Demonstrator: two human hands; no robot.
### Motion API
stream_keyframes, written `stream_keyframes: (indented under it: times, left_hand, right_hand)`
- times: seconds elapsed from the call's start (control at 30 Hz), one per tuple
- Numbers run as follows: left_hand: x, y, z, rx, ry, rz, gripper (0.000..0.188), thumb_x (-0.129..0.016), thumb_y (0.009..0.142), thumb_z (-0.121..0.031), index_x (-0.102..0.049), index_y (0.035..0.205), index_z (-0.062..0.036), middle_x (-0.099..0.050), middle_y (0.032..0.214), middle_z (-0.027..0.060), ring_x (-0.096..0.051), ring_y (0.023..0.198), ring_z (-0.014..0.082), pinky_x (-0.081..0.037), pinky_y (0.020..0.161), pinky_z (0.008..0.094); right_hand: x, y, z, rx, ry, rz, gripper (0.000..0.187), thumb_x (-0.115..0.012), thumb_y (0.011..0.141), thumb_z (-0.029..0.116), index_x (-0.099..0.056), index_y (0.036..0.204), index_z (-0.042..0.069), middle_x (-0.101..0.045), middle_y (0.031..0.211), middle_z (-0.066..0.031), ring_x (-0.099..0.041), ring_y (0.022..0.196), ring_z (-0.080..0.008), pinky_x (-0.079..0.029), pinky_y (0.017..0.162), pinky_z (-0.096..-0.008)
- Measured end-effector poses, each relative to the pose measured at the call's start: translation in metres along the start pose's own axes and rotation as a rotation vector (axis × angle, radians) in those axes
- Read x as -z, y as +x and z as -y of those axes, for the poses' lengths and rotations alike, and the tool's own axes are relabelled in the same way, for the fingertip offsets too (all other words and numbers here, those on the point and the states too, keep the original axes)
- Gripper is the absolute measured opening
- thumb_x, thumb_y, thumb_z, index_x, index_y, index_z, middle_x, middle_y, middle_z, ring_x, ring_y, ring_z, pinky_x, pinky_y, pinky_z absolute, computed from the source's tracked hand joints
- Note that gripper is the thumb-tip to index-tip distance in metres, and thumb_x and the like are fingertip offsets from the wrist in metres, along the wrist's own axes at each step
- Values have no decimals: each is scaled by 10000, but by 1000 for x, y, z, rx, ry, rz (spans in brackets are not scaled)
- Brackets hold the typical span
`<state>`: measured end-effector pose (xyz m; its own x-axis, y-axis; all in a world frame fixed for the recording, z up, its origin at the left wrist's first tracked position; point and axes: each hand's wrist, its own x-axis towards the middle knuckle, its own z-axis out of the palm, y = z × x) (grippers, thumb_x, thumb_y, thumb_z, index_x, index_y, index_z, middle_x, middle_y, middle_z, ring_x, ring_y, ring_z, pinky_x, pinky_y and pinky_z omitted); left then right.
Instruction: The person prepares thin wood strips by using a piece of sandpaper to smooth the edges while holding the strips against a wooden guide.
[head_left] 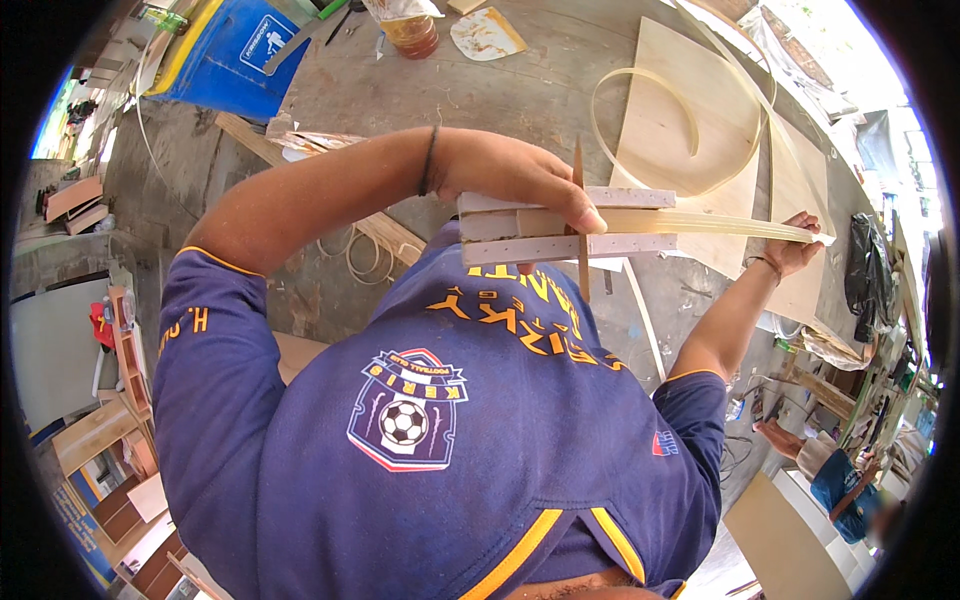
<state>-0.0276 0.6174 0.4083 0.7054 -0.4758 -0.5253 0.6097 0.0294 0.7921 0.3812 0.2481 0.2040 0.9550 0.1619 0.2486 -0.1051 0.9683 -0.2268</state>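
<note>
In front of my chest, my left hand [510, 180] is wrapped round a white slotted block [485, 228] made of parallel bars, its thumb pressing on top. A thin brown strip [580, 270], tapered at its ends, stands crosswise by that thumb. Between the bars lies a bundle of long pale wood strips [700, 225], running out to the right. With the arm stretched out, my right hand [793, 248] is closed on the far end of these strips. The fingers of my left hand under the block are mostly hidden.
A coiled pale strip [690, 185] rests on thin wooden sheets [660, 100] at the far right. At the far left stands a blue bin [215, 65]; a jar of brown liquid [410, 35] is on the worktable. A black plastic bag [870, 265] hangs at right. Another person [840, 480] is lower right.
</note>
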Motion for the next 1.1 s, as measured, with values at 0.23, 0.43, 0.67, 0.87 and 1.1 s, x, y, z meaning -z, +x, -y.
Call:
stream_keyframes:
  times: [0.23,0.43,0.67,0.87,1.1]
  left_hand:
    - [4,6,5,14,-23,-20,512,-617,845,-350,-482,1141,45,-609,911,115,-645,725,153,-536,639,273]
    - [2,22,2,20,56,-59,526,-655,825,-348,-476,1157,18,-608,919,109,-653,724,167,-541,635,285]
    - [-1,80,13,-134,336,-180,625,-695,777,-414,-497,1173,28,-593,1030,135,-599,914,181,-477,792,278]
    - [-1,119,30,-169,307,-133,658,-701,745,-478,-553,1184,-10,-601,1073,113,-552,979,177,-427,845,268]
    - [-2,116,35,-149,41,-58,644,-680,764,-460,-546,1202,-8,-600,1060,103,-565,950,162,-453,811,285]
  right_hand:
    - [-49,-52,-41,-115,-596,-214,736,-483,841,619,-515,1157,-45,-545,1194,-164,-467,1169,-306,-316,1048,-485]
    - [-64,-137,-69,-121,-537,-447,834,-505,798,675,-413,1290,8,-448,1335,-139,-390,1249,-293,-283,1047,-479]
    - [-111,-251,-122,-400,-576,-387,787,-454,826,681,-412,1291,48,-455,1319,-121,-448,1186,-273,-331,1010,-496]
    - [-152,-265,-133,-480,-584,-225,744,-387,891,626,-308,1362,56,-395,1347,-148,-417,1229,-301,-379,987,-483]
    - [-168,-257,-124,-456,-648,-255,680,-381,932,549,-264,1368,40,-442,1291,-164,-452,1198,-310,-425,945,-491]
